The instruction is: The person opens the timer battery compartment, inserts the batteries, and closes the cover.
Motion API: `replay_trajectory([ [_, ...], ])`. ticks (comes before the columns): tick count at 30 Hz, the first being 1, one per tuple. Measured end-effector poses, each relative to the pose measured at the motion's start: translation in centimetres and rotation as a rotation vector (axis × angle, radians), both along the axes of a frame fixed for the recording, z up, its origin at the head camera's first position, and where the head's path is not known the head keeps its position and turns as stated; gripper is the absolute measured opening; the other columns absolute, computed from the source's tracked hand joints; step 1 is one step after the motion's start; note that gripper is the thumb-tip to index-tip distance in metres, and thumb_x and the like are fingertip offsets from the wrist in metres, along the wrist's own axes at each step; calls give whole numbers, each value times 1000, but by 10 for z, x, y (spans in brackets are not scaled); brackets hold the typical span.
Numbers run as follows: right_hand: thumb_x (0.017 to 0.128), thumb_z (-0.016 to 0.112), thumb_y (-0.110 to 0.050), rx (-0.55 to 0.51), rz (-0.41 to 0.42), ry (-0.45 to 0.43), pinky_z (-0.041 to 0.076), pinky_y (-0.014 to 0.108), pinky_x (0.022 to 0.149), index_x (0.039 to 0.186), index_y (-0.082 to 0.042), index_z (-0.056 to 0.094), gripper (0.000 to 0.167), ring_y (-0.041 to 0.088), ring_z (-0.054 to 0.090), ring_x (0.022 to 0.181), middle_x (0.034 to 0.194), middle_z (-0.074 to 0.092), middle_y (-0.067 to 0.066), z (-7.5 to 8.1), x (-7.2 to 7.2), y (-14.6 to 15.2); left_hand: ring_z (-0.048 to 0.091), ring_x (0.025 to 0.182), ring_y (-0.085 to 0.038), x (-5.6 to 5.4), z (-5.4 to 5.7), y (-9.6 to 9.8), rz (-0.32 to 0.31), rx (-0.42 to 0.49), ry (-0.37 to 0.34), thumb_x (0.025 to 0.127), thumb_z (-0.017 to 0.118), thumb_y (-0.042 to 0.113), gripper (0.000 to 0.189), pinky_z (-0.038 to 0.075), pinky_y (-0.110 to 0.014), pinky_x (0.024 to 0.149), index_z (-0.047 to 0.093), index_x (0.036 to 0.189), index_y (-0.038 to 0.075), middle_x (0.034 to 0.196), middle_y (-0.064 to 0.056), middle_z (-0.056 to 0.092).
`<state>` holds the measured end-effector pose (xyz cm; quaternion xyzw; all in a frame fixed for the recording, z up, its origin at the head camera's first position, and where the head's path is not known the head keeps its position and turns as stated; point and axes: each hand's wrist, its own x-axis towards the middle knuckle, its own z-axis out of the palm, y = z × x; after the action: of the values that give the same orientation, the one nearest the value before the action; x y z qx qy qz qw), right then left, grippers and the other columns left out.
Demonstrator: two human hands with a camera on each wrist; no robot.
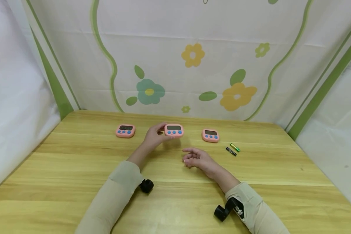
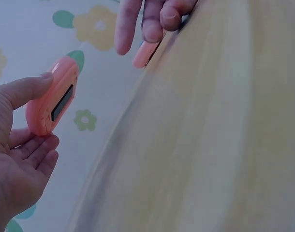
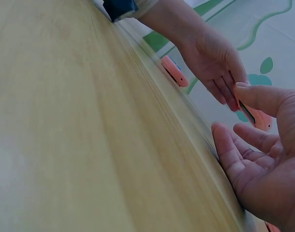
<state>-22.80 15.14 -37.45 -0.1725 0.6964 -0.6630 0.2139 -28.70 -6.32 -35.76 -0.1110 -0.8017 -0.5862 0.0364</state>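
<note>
A pink timer (image 1: 174, 131) with a dark display and blue buttons is pinched by my left hand (image 1: 155, 136), thumb on one side and fingers on the other. It is held above the table, its display facing me. In the left wrist view, a dark rectangle shows on the near face of that timer (image 2: 53, 99); I cannot tell what it is. My right hand (image 1: 201, 161) hovers lower to the right, loosely curled and holding nothing. A second pink timer (image 1: 210, 135) lies beyond it, beside a black battery (image 1: 231, 151) and a green-gold battery (image 1: 235, 147).
Another pink timer (image 1: 125, 131) lies on the left of the wooden table (image 1: 76, 182). A white cloth with printed flowers (image 1: 169, 65) hangs behind the table's far edge. Black wrist cameras (image 1: 146, 186) sit at both sleeves.
</note>
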Motion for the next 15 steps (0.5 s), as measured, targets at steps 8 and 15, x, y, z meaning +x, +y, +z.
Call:
replay_trajectory([
  [8, 79, 55, 1, -6, -1, 5, 48, 27, 67, 123, 10, 36, 49, 19, 55, 79, 98, 51, 23, 1, 0, 0, 48, 98, -20, 22, 4, -6, -61, 39, -10, 68, 74, 19, 62, 42, -32, 85, 47, 122, 5, 111, -7, 52],
  [15, 80, 55, 1, -15, -7, -1, 48, 27, 66, 123, 11, 36, 48, 21, 55, 80, 98, 50, 24, -1, -1, 0, 49, 98, -18, 39, 6, -6, -77, 16, 0, 66, 76, 22, 66, 40, -32, 87, 47, 122, 4, 108, -4, 53],
])
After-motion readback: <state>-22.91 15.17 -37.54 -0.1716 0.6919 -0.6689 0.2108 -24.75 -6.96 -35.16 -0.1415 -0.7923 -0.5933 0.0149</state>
